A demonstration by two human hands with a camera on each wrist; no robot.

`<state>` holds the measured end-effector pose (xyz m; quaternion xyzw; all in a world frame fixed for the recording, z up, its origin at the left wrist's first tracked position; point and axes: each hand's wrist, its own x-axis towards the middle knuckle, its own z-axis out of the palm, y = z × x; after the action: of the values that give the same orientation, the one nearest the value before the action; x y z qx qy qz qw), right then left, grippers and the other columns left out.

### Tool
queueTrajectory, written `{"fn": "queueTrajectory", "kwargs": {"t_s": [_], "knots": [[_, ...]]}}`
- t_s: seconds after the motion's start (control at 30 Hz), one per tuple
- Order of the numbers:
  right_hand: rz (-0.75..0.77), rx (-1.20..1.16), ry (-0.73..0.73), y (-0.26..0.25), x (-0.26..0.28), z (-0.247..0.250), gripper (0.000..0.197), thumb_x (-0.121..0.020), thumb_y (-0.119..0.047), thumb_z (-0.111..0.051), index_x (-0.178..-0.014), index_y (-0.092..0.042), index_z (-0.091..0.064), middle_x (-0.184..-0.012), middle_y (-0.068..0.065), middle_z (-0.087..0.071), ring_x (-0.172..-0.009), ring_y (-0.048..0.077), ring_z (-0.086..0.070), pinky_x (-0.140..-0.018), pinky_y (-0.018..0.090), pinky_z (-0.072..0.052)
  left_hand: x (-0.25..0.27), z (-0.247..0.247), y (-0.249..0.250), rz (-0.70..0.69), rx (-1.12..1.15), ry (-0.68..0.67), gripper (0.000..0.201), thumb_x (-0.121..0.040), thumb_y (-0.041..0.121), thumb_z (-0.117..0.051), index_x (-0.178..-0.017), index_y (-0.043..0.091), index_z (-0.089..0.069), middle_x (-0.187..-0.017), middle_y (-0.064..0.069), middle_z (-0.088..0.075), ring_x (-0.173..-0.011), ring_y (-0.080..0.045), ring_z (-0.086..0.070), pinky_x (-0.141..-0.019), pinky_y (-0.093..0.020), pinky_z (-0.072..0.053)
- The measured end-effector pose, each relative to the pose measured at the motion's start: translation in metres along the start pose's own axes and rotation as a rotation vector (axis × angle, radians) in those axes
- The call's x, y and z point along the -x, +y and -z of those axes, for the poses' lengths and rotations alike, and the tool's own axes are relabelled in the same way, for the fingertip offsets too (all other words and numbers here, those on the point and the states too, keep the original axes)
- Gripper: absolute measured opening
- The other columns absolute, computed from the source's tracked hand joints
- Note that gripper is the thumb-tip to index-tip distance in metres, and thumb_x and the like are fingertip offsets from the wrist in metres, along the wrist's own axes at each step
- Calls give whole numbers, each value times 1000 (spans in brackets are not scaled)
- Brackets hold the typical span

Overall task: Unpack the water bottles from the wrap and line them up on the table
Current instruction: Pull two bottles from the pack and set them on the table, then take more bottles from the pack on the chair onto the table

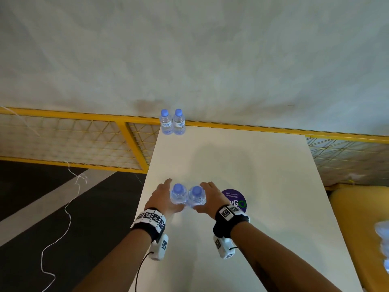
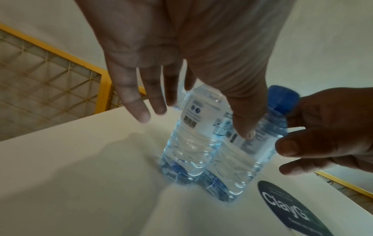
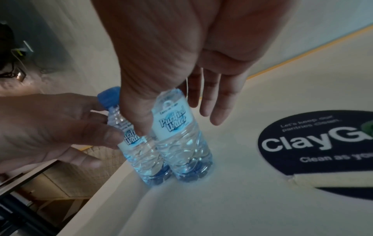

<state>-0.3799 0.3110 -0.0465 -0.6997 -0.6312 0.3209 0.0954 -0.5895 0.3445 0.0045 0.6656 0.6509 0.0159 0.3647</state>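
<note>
Two clear water bottles with blue caps stand side by side on the white table (image 1: 231, 161) near its left edge. My left hand (image 1: 162, 197) cups the left bottle (image 1: 178, 194) (image 2: 191, 135) with straight fingers behind it and the thumb on the label. My right hand (image 1: 210, 197) (image 3: 177, 123) cups the right bottle (image 1: 196, 197) (image 3: 175, 143) the same way. Neither hand wraps tightly. Two more bottles (image 1: 165, 123) (image 1: 179, 123) stand together at the table's far left corner.
A round dark sticker (image 1: 233, 197) lies on the table just right of my right hand. Blurred wrapped bottles (image 1: 383, 239) show at the right edge beside a yellow surface. A yellow mesh railing (image 1: 84, 116) runs behind the table. A white cord (image 1: 67, 207) trails on the floor.
</note>
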Motion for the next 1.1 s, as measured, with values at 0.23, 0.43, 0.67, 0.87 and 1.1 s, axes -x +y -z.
{"fn": "queueTrajectory", "kwargs": {"t_s": [0.23, 0.43, 0.67, 0.87, 1.1], "knots": [[-16, -131, 78, 61, 82, 40, 79, -68, -57, -79, -134, -25, -50, -131, -8, -49, -115, 13, -54, -98, 32, -49, 69, -39, 34, -439, 10, 316, 42, -69, 56, -80, -91, 32, -53, -90, 17, -52, -87, -10, -52, -67, -33, -52], [-237, -264, 232, 183, 206, 78, 45, -76, -47, -79, -113, -28, -63, -105, -14, -59, -87, 1, -64, -74, 14, -52, 99, -127, 152, -750, -82, -145, 17, -88, 54, -59, -90, 37, -55, -83, 19, -55, -79, 0, -55, -72, -28, -52], [-729, -422, 568, 355, 365, 136, 27, -81, -32, -76, -106, -21, -69, -96, -5, -72, -87, 12, -70, -75, 25, -51, 144, -274, 324, -900, -222, -531, 28, -89, 50, -66, -100, 24, -71, -96, 8, -68, -88, -9, -65, -85, -36, -57], [-1039, -502, 814, 478, 458, 181, 54, -85, -27, -72, -133, -11, -54, -113, 7, -69, -101, 27, -64, -88, 36, -48, 207, -399, 426, -752, -227, -800, 55, -90, 46, -73, -139, 23, -63, -130, 0, -71, -115, -18, -67, -100, -32, -53], [-1079, -511, 848, 561, 469, 200, 75, -84, -31, -71, -149, -24, -34, -116, 8, -66, -106, 28, -63, -84, 33, -47, 205, -529, 456, -402, -38, -726, 90, -69, 55, -68, -151, 47, -33, -148, -7, -58, -117, -33, -66, -99, -47, -56]]}}
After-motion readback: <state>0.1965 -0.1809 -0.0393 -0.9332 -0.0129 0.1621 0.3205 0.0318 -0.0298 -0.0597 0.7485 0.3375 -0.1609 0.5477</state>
